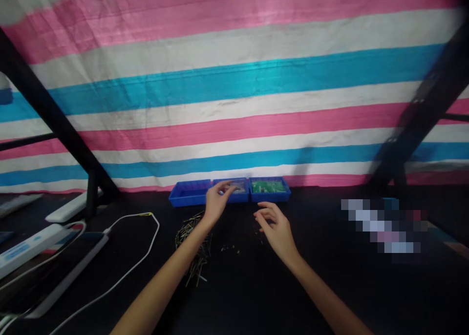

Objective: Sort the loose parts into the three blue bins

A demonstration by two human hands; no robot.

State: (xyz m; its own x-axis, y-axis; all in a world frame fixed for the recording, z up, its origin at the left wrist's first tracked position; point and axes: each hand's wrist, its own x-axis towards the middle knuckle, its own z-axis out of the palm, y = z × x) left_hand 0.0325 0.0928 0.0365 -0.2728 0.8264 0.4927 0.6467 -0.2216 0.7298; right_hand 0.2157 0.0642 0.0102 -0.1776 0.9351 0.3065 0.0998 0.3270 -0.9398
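Blue trays (190,198) line up left to right, hands (216,203) (277,230) half-curled nearby (whether holding anything, I cannot tell).

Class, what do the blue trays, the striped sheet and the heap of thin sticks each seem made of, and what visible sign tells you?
Blue trays: probably moulded plastic, slightly glossy, judging by even colour and straight walls.
Striped sheet: likely plastic or coated cloth; creased, with a faint sheen.
Thin sticks: perhaps metal, given yellowish glints; too small to be sure.
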